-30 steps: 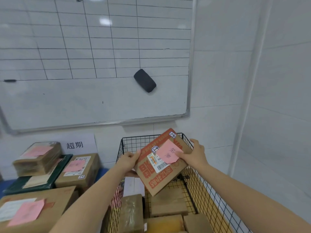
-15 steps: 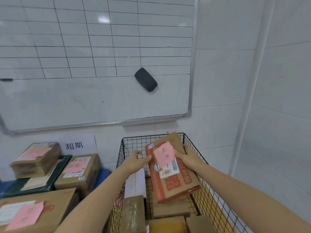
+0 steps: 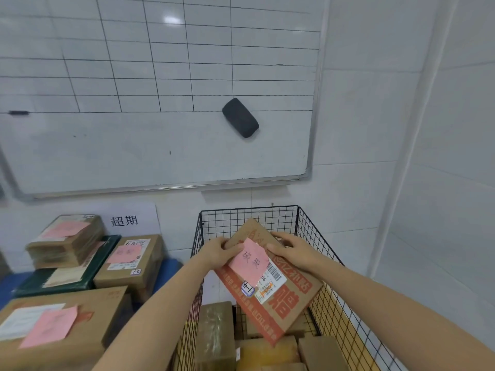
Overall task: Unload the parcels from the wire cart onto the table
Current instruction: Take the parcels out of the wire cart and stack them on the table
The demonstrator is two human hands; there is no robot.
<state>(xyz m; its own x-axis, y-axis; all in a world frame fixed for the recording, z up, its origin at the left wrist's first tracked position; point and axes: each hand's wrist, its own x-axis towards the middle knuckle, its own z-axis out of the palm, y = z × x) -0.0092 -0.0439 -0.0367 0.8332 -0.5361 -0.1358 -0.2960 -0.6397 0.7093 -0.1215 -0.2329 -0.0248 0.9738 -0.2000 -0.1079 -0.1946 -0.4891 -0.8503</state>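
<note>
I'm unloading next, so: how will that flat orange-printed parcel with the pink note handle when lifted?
Probably light: the left hand and right hand hold the orange-printed parcel by its far end, tilted over the wire cart. Likely stiff, as its cardboard face shows no sag. The pink note is thin paper and might peel.

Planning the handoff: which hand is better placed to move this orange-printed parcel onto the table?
Left, probably. The left hand grips the parcel on the edge nearest the stacked boxes left of the wire cart; the right hand holds the far side.
</note>
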